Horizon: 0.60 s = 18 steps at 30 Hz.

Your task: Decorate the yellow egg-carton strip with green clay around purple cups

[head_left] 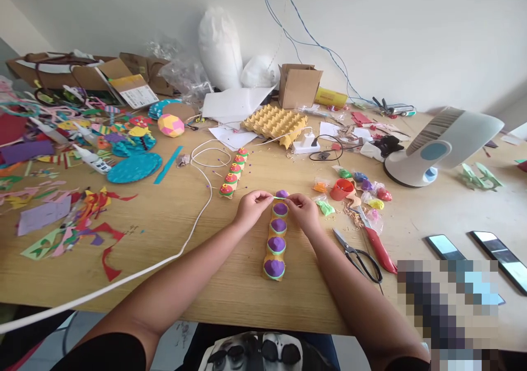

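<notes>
A strip of egg carton [272, 256] lies lengthwise in front of me, its humps capped with purple clay [276, 244] and ringed in light green. At its far end, my left hand [254, 205] and my right hand [303, 211] pinch the two ends of a thin light green clay strand [279, 197]. The strand is stretched between my fingertips over the farthest hump. Beyond my left hand rests a second carton strip [231, 178] with red and green caps and pins sticking out of its sides.
Scissors [357, 256] and a red-handled knife [379, 247] lie to the right. Bags of coloured clay [325, 206] surround an orange cup [342, 189]. A white cable [181, 250] crosses the left side. Paper scraps [78, 217], a fan [436, 146] and phones [500, 256] are farther out.
</notes>
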Motion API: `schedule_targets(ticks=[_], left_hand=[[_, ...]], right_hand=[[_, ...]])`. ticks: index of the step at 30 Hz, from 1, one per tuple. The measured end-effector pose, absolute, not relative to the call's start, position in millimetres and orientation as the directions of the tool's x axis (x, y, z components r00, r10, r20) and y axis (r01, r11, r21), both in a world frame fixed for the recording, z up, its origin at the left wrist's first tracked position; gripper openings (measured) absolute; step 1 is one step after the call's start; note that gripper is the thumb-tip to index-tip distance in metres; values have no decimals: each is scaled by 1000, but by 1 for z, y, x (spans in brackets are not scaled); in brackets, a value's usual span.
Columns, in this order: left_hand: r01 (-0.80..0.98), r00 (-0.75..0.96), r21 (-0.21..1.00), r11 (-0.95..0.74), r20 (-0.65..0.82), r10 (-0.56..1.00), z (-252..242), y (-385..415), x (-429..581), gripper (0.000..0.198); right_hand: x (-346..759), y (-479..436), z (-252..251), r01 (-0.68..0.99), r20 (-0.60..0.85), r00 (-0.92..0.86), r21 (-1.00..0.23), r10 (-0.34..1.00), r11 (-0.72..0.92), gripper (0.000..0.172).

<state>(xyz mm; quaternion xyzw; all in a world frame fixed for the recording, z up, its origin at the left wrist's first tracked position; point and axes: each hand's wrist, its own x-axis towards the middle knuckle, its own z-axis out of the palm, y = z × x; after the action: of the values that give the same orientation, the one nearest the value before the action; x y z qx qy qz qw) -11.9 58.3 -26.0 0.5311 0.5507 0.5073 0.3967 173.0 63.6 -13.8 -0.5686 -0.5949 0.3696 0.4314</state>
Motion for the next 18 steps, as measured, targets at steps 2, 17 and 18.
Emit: schedule_targets(ticks=[2, 17, 18], left_hand=[[190, -124, 977, -100, 125, 984, -27, 65, -11, 23], [402, 2, 876, -267, 291, 957, -33, 61, -11, 10], [409, 1, 872, -268, 293, 956, -33, 61, -11, 10]], right_hand=[[175, 65, -17, 385, 125, 7, -916, 992, 113, 24], [187, 58, -17, 601, 335, -150, -716, 930, 355, 13], [187, 58, -16, 611, 333, -156, -707, 930, 356, 12]])
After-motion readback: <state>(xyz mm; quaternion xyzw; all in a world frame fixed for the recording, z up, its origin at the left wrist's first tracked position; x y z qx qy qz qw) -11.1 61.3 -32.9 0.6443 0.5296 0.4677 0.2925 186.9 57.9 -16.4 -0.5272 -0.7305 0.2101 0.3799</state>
